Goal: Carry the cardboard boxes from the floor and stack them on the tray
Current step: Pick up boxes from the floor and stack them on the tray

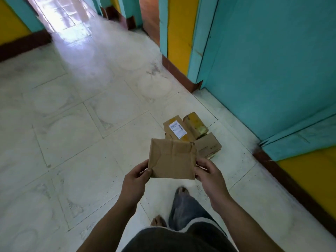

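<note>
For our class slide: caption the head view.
Left hand and right hand grip a creased cardboard box; more boxes lie on the floor.

Daylight glares off the tiled floor (60, 17) upper left; edges bend and blur softly.

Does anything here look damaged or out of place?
Yes. The flat brown cardboard box held between the left hand and right hand is creased, with a small tear at its upper right corner. Behind it, the other brown cardboard boxes on the white tiled floor lie in a crooked huddle, at differing angles.
</note>
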